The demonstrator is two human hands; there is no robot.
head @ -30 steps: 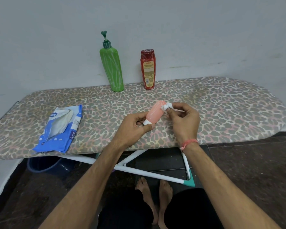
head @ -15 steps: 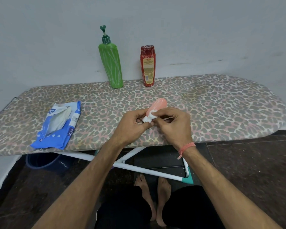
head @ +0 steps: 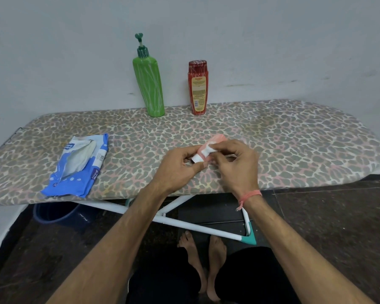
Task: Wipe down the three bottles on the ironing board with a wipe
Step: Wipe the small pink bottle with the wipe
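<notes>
Three bottles are counted: one pink bottle [head: 217,139] is gripped by the left hand [head: 180,165] above the ironing board [head: 294,145], one wipe [head: 205,151] pinched against it by the right hand [head: 237,165]; one green bottle [head: 149,86] and one red bottle [head: 198,88] are stood by the wall.

The right hand [head: 235,163], which a second ago pinches the white wipe [head: 205,152] at the far end of the pink bottle [head: 215,140], now presses it near the capped end, close to the left hand [head: 180,165]. Less of the bottle shows.
</notes>
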